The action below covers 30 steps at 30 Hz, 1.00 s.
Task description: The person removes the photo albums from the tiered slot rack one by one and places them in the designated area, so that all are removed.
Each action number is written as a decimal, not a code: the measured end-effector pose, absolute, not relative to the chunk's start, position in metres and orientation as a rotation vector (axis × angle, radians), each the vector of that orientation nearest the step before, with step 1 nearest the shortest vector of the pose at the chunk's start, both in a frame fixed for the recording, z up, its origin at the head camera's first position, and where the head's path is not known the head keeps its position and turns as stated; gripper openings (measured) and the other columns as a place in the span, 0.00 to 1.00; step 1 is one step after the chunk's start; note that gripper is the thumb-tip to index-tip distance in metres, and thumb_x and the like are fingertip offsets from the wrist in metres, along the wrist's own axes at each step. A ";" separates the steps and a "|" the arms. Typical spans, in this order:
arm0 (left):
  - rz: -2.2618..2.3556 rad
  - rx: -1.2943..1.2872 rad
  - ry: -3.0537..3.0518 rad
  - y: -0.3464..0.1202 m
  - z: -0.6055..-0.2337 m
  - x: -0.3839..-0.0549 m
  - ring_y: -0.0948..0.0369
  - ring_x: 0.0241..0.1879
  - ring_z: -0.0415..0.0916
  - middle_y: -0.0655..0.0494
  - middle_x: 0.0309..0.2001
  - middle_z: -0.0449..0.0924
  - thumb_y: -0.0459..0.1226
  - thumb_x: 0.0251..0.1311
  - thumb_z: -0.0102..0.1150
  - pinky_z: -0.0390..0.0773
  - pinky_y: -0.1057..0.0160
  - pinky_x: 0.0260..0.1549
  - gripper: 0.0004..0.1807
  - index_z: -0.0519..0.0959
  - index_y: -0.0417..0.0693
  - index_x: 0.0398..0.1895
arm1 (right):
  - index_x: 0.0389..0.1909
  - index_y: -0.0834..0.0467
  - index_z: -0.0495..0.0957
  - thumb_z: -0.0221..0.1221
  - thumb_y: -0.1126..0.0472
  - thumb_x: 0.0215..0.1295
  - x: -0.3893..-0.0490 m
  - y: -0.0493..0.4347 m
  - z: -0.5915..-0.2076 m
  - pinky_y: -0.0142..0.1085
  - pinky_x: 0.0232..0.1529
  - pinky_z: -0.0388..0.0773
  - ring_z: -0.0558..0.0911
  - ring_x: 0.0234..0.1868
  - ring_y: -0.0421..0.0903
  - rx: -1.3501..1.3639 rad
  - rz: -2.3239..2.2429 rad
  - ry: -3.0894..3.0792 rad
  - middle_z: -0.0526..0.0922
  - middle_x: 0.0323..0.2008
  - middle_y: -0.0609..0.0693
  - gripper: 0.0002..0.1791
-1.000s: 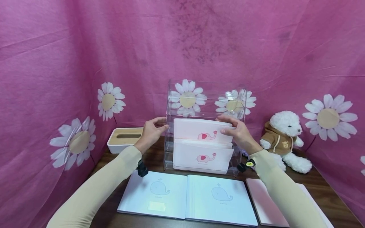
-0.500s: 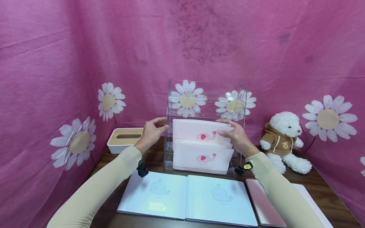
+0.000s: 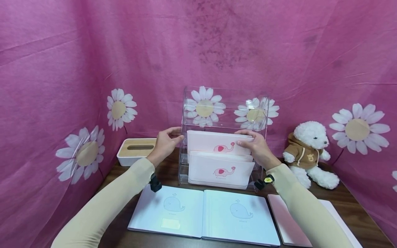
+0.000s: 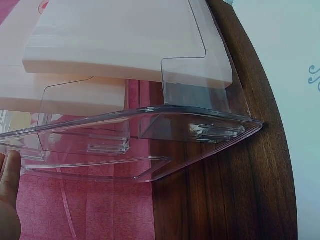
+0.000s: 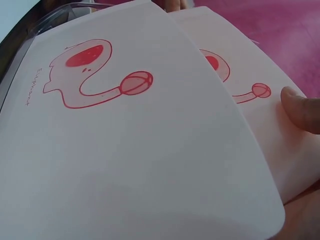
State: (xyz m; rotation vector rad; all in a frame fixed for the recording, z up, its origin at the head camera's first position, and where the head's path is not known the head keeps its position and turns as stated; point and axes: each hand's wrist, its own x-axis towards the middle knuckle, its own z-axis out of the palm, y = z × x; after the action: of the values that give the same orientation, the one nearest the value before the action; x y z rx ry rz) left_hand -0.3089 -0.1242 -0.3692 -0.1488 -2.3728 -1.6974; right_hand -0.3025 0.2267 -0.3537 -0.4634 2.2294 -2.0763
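My left hand (image 3: 164, 145) grips the left side of a clear acrylic rack (image 4: 165, 111), thumb toward me and fingers behind its edge. With my right hand (image 3: 261, 151) I hold the right end of the rear white book (image 3: 203, 142), which carries a pink elephant print. The thumb (image 5: 302, 111) presses on its front, beside the elephant's ball, and the fingers go behind. A matching front book (image 3: 201, 169) stands in the rack's lowest tier, leaning back and covering the rear book's lower part. Seen from the left wrist, the books' pale ends rest behind clear dividers.
Two whale-print books (image 3: 186, 225) (image 3: 248, 230) lie side by side before the rack. At right, a pink book (image 3: 286, 215) is partly under my right sleeve. A tissue box (image 3: 128, 160) stands at left, a white teddy bear (image 3: 310, 151) at right. A pink curtain hangs behind.
My right hand has moved slightly left and curled farther onto the rear book's end. That book has shifted a little left in the rack. My left hand stays put.
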 end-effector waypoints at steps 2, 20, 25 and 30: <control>-1.692 -0.153 -2.372 -0.124 -0.369 -0.309 0.52 0.54 0.82 0.46 0.52 0.85 0.36 0.63 0.67 0.84 0.54 0.56 0.21 0.81 0.45 0.60 | 0.56 0.62 0.77 0.66 0.67 0.64 -0.303 0.225 -0.353 0.36 0.39 0.88 0.88 0.38 0.41 -0.454 -2.069 2.249 0.89 0.37 0.44 0.19; -1.701 -0.161 -2.379 -0.124 -0.371 -0.309 0.53 0.54 0.83 0.46 0.52 0.85 0.37 0.64 0.67 0.85 0.55 0.54 0.21 0.81 0.47 0.61 | 0.55 0.66 0.80 0.67 0.70 0.61 -0.306 0.215 -0.351 0.29 0.43 0.86 0.87 0.38 0.38 -0.286 -2.114 2.425 0.88 0.36 0.41 0.20; -1.701 -0.167 -2.371 -0.124 -0.371 -0.309 0.53 0.53 0.83 0.46 0.52 0.86 0.36 0.64 0.67 0.84 0.55 0.55 0.21 0.81 0.46 0.60 | 0.54 0.66 0.81 0.67 0.70 0.60 -0.306 0.215 -0.345 0.28 0.44 0.85 0.87 0.40 0.37 -0.288 -2.197 2.428 0.86 0.44 0.43 0.20; -1.695 -0.167 -2.370 -0.125 -0.372 -0.310 0.53 0.54 0.83 0.46 0.52 0.86 0.36 0.63 0.67 0.84 0.54 0.55 0.21 0.81 0.46 0.60 | 0.55 0.64 0.81 0.69 0.68 0.60 -0.304 0.218 -0.333 0.31 0.41 0.86 0.87 0.39 0.37 -0.256 -2.299 2.355 0.87 0.39 0.42 0.21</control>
State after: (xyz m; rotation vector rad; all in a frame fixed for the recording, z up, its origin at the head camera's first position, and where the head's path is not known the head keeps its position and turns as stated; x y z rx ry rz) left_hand -0.3102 -0.1247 -0.3715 -0.1667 -2.3700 -1.6945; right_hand -0.3043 0.2183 -0.3332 -0.2563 2.3547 -2.2988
